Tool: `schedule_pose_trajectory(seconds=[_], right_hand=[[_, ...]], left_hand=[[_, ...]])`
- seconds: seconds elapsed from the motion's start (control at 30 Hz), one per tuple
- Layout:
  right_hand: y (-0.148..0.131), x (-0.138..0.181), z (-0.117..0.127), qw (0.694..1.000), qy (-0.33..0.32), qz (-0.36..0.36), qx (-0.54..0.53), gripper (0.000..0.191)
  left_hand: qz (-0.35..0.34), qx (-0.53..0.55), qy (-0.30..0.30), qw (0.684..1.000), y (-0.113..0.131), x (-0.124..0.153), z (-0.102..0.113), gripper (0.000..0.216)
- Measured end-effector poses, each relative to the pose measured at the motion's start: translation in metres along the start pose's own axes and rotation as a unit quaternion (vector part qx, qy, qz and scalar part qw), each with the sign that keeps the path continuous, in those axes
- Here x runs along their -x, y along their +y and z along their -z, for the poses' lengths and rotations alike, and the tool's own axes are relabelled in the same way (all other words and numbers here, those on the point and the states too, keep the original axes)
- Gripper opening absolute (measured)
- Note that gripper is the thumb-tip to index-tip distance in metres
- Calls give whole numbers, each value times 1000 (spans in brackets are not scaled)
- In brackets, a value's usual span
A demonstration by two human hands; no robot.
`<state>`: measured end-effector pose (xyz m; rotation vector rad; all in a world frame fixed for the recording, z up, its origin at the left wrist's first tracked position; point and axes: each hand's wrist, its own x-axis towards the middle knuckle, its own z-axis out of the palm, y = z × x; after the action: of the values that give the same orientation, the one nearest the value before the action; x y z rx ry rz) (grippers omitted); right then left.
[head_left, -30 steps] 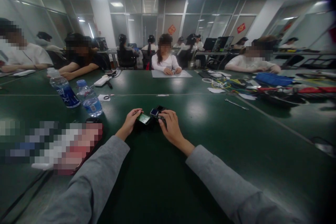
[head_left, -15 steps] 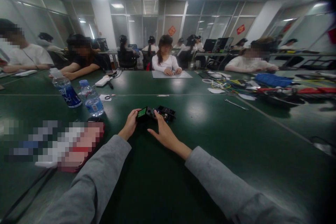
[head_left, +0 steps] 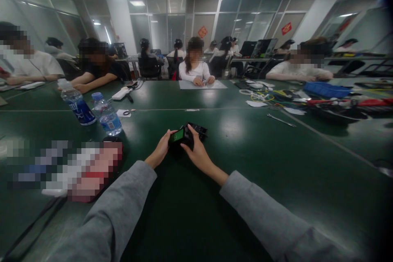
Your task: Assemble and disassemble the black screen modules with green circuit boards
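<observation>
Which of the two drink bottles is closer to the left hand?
The blue-capped bottle, standing just right of the other bottle and so nearer the left hand; the other has a pale cap and a darker blue label.

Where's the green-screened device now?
In the head view, just left of centre, the green-screened device is between the left hand and right hand.

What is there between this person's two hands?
A black device with a lit green screen lies between the left hand and right hand; the head view shows it.
</observation>
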<state>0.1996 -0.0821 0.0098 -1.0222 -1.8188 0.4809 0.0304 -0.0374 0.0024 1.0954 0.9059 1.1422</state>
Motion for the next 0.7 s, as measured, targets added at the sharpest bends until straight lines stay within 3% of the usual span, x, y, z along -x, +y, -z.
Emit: schedule_pose_trajectory(seconds=[0.23,0.43,0.57,0.7], right_hand=[[1,1,-2,1000,7,12,-10,74],[5,2,-3,1000,29,-4,-3,73],[2,2,-2,999,21,17,22,66],[-5,1,1,998,-7,45,43,65]], left_hand=[[-42,-125,46,990,3,2,-3,50],[-89,-196,22,976,9,-1,15,49],[-89,-168,26,981,6,-8,27,51],[-68,-164,-1,984,3,-9,26,51]])
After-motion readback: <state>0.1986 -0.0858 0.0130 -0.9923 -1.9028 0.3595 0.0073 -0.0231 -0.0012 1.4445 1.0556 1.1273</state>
